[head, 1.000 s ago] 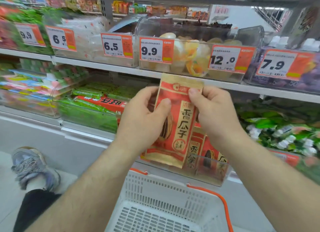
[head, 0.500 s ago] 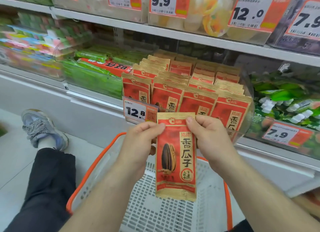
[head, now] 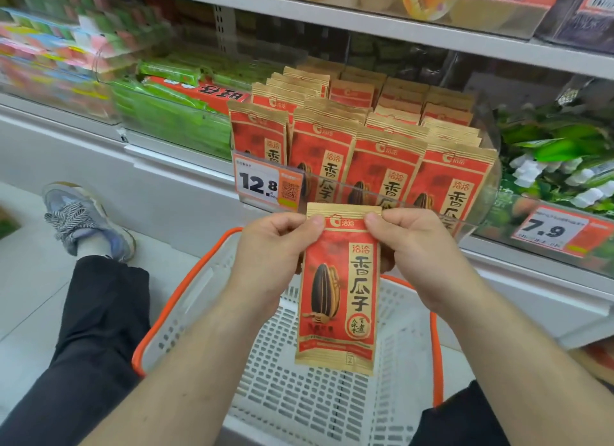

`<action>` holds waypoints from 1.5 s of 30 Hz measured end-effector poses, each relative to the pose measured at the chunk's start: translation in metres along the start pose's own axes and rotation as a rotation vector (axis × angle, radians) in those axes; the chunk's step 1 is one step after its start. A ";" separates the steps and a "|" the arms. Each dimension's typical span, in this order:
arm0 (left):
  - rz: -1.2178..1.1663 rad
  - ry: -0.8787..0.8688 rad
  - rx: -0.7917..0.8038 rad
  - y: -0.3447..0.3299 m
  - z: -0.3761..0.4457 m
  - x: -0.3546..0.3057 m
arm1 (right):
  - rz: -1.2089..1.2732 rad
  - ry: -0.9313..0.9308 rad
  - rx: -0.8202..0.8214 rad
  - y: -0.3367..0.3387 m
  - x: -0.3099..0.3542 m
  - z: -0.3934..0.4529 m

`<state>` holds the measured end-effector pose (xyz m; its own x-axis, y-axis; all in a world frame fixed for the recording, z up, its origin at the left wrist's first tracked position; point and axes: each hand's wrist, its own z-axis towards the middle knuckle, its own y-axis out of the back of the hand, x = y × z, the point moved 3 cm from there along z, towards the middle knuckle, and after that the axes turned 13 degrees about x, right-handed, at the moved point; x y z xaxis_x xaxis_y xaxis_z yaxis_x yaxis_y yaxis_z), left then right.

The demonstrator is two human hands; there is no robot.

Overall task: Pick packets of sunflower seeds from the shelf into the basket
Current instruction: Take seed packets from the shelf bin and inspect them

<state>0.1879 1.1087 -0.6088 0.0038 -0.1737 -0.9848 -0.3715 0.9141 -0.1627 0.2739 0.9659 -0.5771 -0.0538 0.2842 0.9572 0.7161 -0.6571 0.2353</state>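
A red and gold packet of sunflower seeds [head: 339,299] hangs upright over the white basket [head: 186,316] with its orange rim. My left hand [head: 269,249] pinches the packet's top left corner. My right hand [head: 418,246] pinches its top right corner. Behind them, several rows of the same packets [head: 382,146] stand in a clear bin [head: 488,166] on the shelf, with a 12.8 price tag [head: 262,183] on its front.
Green and red snack packs [head: 179,100] fill the bin to the left. Green and white packets [head: 558,159] lie to the right above a 7.9 tag. An upper shelf edge [head: 398,26] runs overhead. My leg and shoe [head: 83,223] rest on the floor at left.
The packet came down from in front of the upper shelf to just above the basket, both hands still on its top corners. The view tilted downward and the shelf packets came into sight.
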 end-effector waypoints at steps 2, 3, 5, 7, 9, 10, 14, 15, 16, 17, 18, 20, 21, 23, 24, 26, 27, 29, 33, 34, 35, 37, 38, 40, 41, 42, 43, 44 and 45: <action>-0.014 -0.025 -0.025 0.001 -0.001 -0.002 | -0.025 -0.025 0.049 0.000 -0.001 -0.001; -0.024 -0.034 -0.034 0.001 -0.001 -0.003 | -0.045 -0.041 0.084 0.000 -0.001 -0.002; -0.045 -0.050 -0.048 0.003 -0.001 -0.004 | -0.107 -0.073 0.158 0.000 -0.002 -0.005; -0.056 -0.058 -0.059 0.004 -0.001 -0.004 | -0.168 -0.075 0.181 0.000 -0.002 -0.006; -0.060 -0.060 -0.066 0.004 -0.002 -0.004 | -0.209 -0.050 0.160 0.001 -0.002 -0.007; -0.063 -0.059 -0.070 0.003 -0.002 -0.004 | -0.215 -0.042 0.158 0.002 -0.002 -0.007; -0.090 -0.058 -0.132 0.007 0.000 -0.003 | -0.240 -0.096 0.298 -0.001 -0.003 -0.010; -0.098 -0.061 -0.150 0.008 0.000 -0.003 | -0.262 -0.116 0.336 -0.002 -0.004 -0.011; -0.104 -0.064 -0.165 0.009 0.001 -0.003 | -0.275 -0.123 0.359 -0.003 -0.005 -0.012; -0.108 -0.065 -0.176 0.010 0.001 -0.003 | -0.272 -0.118 0.366 -0.004 -0.005 -0.011; -0.112 -0.065 -0.183 0.010 0.001 -0.003 | -0.261 -0.109 0.362 -0.004 -0.006 -0.011; -0.120 -0.063 -0.192 0.010 0.001 -0.001 | -0.254 -0.096 0.344 -0.003 -0.007 -0.010; -0.124 -0.063 -0.197 0.010 0.000 0.000 | -0.251 -0.093 0.349 -0.003 -0.008 -0.009; -0.133 -0.062 -0.205 0.010 0.000 0.001 | -0.231 -0.104 0.385 -0.004 -0.007 -0.010; -0.140 -0.062 -0.210 0.011 0.000 0.002 | -0.222 -0.116 0.408 -0.005 -0.007 -0.011; -0.155 -0.062 -0.223 0.012 0.001 0.003 | -0.223 -0.127 0.441 -0.008 -0.007 -0.012; -0.158 -0.064 -0.230 0.013 0.001 0.003 | -0.230 -0.120 0.442 -0.009 -0.007 -0.012; -0.158 -0.069 -0.238 0.013 0.001 0.004 | -0.228 -0.099 0.434 -0.009 -0.008 -0.011; -0.152 -0.052 -0.249 0.014 0.001 0.006 | -0.199 -0.102 0.464 -0.010 -0.007 -0.013; -0.157 -0.042 -0.253 0.015 0.001 0.006 | -0.203 -0.107 0.491 -0.011 -0.006 -0.014; -0.161 -0.033 -0.256 0.016 0.002 0.007 | -0.219 -0.110 0.518 -0.012 -0.005 -0.015; -0.167 -0.019 -0.260 0.017 0.002 0.008 | -0.265 -0.112 0.548 -0.013 -0.006 -0.015; -0.168 -0.014 -0.262 0.017 0.002 0.009 | -0.278 -0.111 0.547 -0.013 -0.007 -0.015; -0.172 -0.005 -0.270 0.018 0.002 0.010 | -0.278 -0.111 0.545 -0.012 -0.008 -0.015; -0.177 -0.001 -0.274 0.018 0.003 0.010 | -0.275 -0.111 0.556 -0.012 -0.008 -0.015; -0.184 0.004 -0.279 0.018 0.003 0.011 | -0.272 -0.113 0.571 -0.012 -0.008 -0.015; -0.188 0.008 -0.286 0.019 0.004 0.012 | -0.275 -0.119 0.587 -0.012 -0.007 -0.016; -0.193 0.010 -0.294 0.019 0.004 0.012 | -0.286 -0.123 0.600 -0.012 -0.006 -0.017; -0.199 0.009 -0.300 0.020 0.004 0.013 | -0.305 -0.122 0.604 -0.012 -0.004 -0.017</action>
<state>0.1841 1.1259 -0.6250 0.0963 -0.3420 -0.9347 -0.6201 0.7140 -0.3252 0.2531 0.9607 -0.5814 -0.2612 0.4949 0.8288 0.9458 -0.0405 0.3223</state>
